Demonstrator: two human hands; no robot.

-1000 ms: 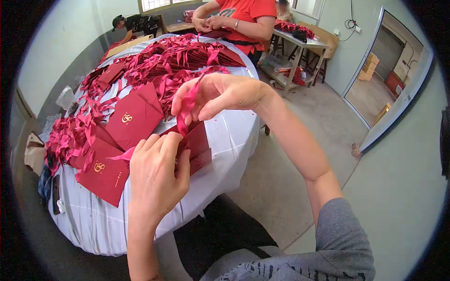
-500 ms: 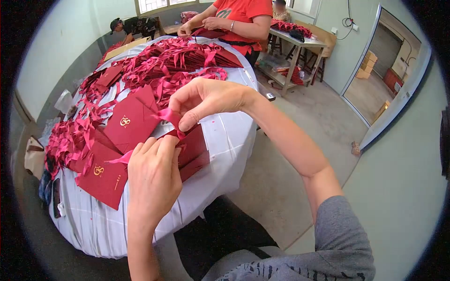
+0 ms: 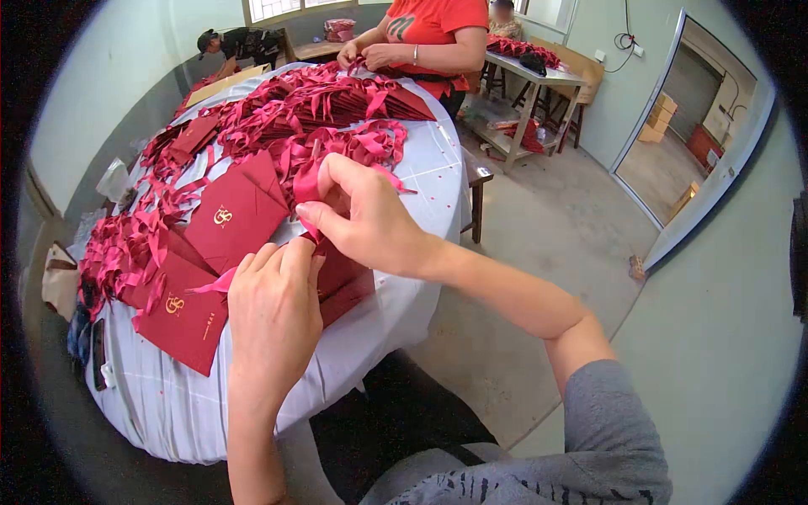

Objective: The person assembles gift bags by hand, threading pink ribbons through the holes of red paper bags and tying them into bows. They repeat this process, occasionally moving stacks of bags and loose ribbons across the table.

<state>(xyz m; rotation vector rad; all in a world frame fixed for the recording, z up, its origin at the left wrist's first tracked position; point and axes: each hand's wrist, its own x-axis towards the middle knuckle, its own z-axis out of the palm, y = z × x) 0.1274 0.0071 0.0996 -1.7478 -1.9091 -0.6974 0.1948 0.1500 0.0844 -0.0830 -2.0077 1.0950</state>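
Observation:
My left hand [image 3: 276,307] is closed on a pink ribbon [image 3: 220,283], whose loose end sticks out to its left. Just above and to the right, my right hand [image 3: 362,215] pinches a loop of the same ribbon [image 3: 308,185] between thumb and fingers. Partly hidden beneath both hands is a dark red envelope [image 3: 347,290]. More red envelopes lie to the left, one with a gold emblem [image 3: 189,324] and another [image 3: 236,220] behind it.
A heap of ribboned envelopes [image 3: 295,105] covers the back of the round table [image 3: 160,421]. Across it stands a person in red [image 3: 438,42]; another person [image 3: 244,49] bends at the back left. A phone [image 3: 99,353] lies at the left edge. Behind is a side table [image 3: 539,76].
My right hand has turned and shifted slightly, and the ribbon loop now stands higher. My left hand has barely moved. The person in red has brought both hands closer together.

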